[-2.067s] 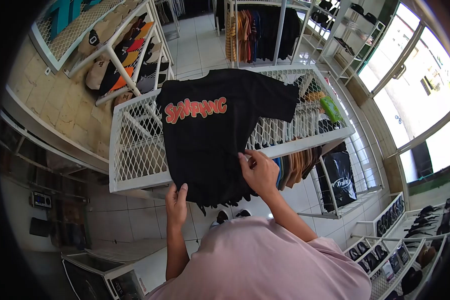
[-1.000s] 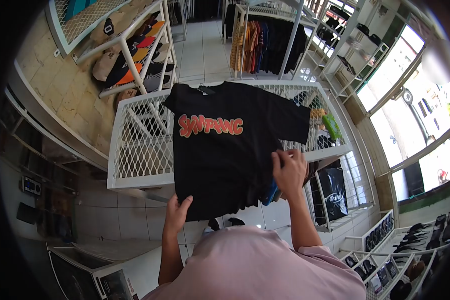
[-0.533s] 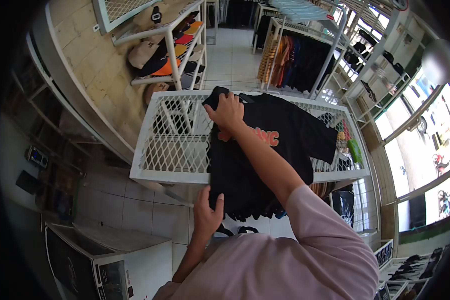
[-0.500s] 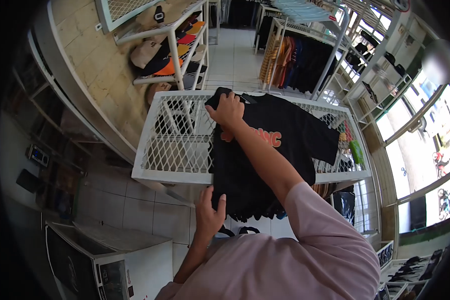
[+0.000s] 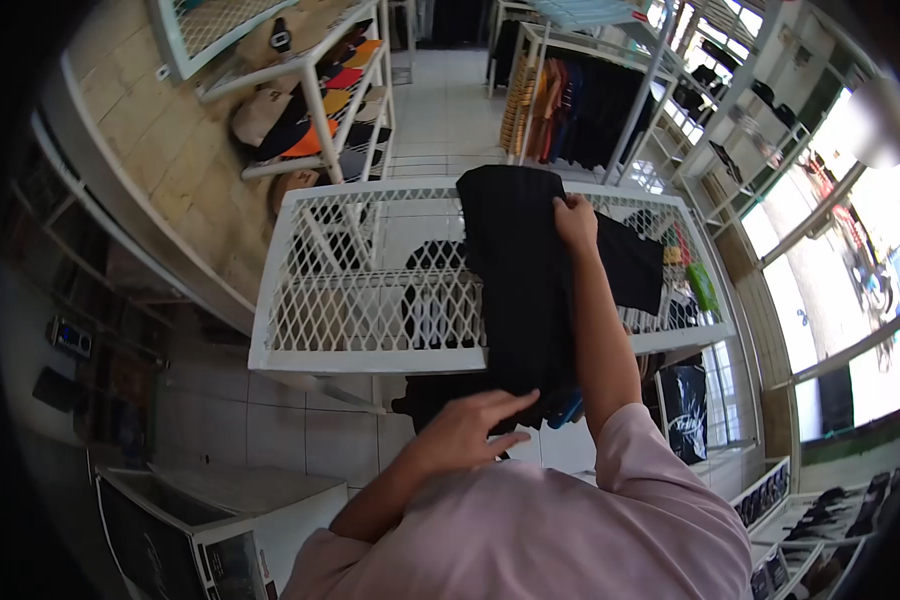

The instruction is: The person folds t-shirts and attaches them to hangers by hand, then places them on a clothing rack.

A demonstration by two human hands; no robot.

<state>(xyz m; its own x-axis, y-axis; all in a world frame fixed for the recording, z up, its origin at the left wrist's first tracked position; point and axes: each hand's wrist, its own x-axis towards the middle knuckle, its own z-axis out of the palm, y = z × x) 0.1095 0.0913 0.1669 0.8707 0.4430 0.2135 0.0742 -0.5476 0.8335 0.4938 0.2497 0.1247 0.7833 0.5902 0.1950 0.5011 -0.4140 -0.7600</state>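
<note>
A black T-shirt (image 5: 520,270) lies folded lengthwise on a white mesh-topped table (image 5: 370,357), its printed front out of sight. One sleeve sticks out to the right, past my right arm. My right hand (image 5: 576,225) is closed on the fold's right edge near the top end of the shirt. Close to the shirt's lower end, at the table's near edge, is my left hand (image 5: 475,425). Its fingers are stretched toward the right and the thumb stands apart, with no cloth showing between them.
Dark garments hang beneath the table. A green packet (image 5: 702,287) lies at the table's right end. On the left, a white shelf rack (image 5: 315,100) holds caps. Behind stands a rack of hanging shirts (image 5: 560,110). A white box-like cabinet (image 5: 300,510) is at the lower left.
The shirt's left part has been folded over to the right, covering the orange print. My right hand moved right with the cloth; my left hand moved right along the near edge.
</note>
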